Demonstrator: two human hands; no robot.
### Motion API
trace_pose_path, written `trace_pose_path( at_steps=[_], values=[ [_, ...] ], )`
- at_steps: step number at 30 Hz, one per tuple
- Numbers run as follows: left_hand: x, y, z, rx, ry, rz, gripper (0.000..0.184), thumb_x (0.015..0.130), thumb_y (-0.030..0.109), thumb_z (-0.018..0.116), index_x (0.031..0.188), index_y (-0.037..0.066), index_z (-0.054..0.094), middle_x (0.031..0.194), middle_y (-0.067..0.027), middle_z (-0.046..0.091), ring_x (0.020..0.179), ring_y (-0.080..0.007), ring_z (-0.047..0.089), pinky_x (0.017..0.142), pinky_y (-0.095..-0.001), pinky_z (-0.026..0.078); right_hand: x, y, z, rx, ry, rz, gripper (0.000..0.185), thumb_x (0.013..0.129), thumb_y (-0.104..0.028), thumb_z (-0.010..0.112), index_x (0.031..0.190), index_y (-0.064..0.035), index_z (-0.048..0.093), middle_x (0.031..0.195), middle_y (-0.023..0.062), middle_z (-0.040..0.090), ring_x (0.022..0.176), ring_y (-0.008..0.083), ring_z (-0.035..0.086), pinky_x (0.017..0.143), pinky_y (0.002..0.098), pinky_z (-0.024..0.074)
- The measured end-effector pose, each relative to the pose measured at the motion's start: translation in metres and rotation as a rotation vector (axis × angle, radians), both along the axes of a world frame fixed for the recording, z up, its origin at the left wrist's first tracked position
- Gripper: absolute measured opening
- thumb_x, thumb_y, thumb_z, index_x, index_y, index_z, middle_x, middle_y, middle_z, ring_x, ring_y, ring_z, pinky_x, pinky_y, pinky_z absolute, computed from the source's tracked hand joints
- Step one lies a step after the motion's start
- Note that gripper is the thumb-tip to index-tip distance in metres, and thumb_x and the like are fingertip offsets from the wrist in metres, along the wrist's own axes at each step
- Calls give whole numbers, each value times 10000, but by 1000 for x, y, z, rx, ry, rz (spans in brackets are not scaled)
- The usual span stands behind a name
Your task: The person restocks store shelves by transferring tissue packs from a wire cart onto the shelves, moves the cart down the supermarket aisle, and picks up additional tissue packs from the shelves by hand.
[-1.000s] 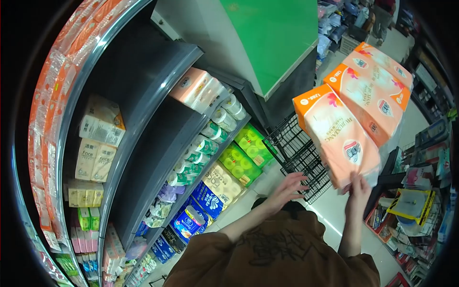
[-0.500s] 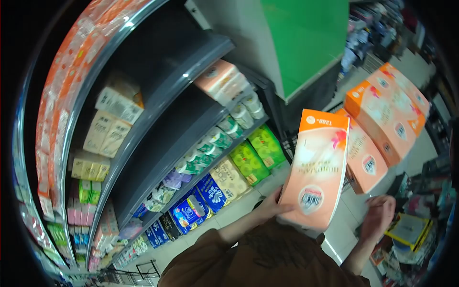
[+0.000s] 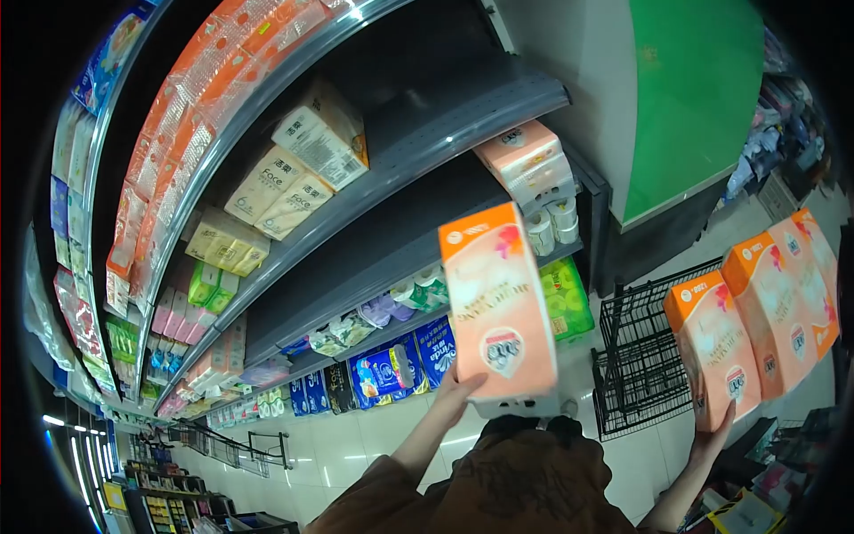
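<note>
Peach plastic-wrapped tissue pack with an orange end band (image 3: 498, 303), up front and centre, in mid-air before the dark grey metal shelf (image 3: 382, 240)! Orange end points away from the body, towards the shelf; long axis runs nearly straight ahead, far end leaning a touch left. Count the lookalikes: at least three in the overlapping peach-and-orange row (image 3: 778, 325) off to the right, orange ends away too, and one peach-and-white pack (image 3: 525, 165) at the shelf's right end. Left hand (image 3: 454, 398): fingers clamped on the centre pack's near left corner, thumb across the front, the rest hidden. Right hand (image 3: 709, 438): fingers clamped on the near end of the row's closest pack, one digit up its face. Between the two, one black wire-mesh rack (image 3: 645, 356) over pale floor tiles (image 3: 347, 449).
</note>
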State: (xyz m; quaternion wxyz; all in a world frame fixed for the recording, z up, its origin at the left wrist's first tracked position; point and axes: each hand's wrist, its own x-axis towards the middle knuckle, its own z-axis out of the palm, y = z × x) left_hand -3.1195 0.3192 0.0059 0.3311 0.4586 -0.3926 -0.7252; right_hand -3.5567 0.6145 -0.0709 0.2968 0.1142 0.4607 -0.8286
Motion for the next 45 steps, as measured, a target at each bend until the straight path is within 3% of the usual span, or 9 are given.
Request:
trace_pose_path(
  at_steps=[7,15,22,25,32,36,41,44,45],
  values=[
    [14,-121,-5,-177,-8,164,533,886,57,678,1355,5,431,1266,-118,594,1107,-198,608,939,-334,499,1,1,-13,-65,-56,-75,625,968,-444,520,1444,-65,379,1431,111,474,1277,276,487,1062,398,411],
    [-25,-260,22,-289,-92,-76,560,891,171,698,1370,46,438,1293,-87,587,1156,-202,592,962,-336,482,16,5,-3,61,9,-134,630,960,-413,539,1434,-34,370,1414,134,484,1270,279,494,1056,407,416],
    [-45,-307,2,-109,112,81,533,889,194,710,1347,73,466,1303,-80,580,1161,-215,593,966,-343,486,109,12,17,91,43,-445,634,938,-389,569,1431,-44,369,1367,139,513,1258,267,498,1010,472,443],
    [-39,-345,-12,3,115,40,541,885,214,718,1340,60,469,1307,-101,573,1174,-227,586,961,-377,501,145,1,50,73,47,-485,683,940,-363,543,1470,-14,291,1437,170,410,1332,295,402,1098,451,359],
    [-82,-394,-32,-29,75,82,530,897,238,683,1337,54,452,1240,-141,586,1129,-230,599,907,-386,530,159,-70,80,-85,93,-254,689,904,-378,527,1453,-13,328,1423,190,437,1319,310,437,1092,492,373],
    [-97,-390,-42,-142,-126,105,807,888,349,677,1450,71,168,1341,-147,455,1177,-262,546,895,-411,527,195,-169,97,-73,15,49,617,908,-309,580,1386,32,393,1364,182,518,1240,295,525,1063,434,423],
    [-30,-373,-54,-963,-626,42,301,958,251,581,1146,16,592,1240,-144,526,1070,-176,558,801,-319,512,240,-258,91,-122,-24,284,619,911,-277,578,1395,45,364,1385,186,494,1269,291,496,1090,421,388],
    [11,-326,-81,-711,-229,119,267,944,166,581,1166,18,592,1157,-133,581,996,-161,584,808,-295,502,249,-303,83,-148,-7,321,575,926,-262,583,1379,30,383,1369,178,505,1258,282,507,1054,448,427],
    [26,-306,-78,-600,-338,53,274,937,140,580,1185,22,581,1117,-121,599,952,-160,592,806,-292,503,252,-318,86,-176,5,338,559,931,-252,584,1376,23,387,1363,174,510,1251,281,514,1041,461,439]
  ],
)
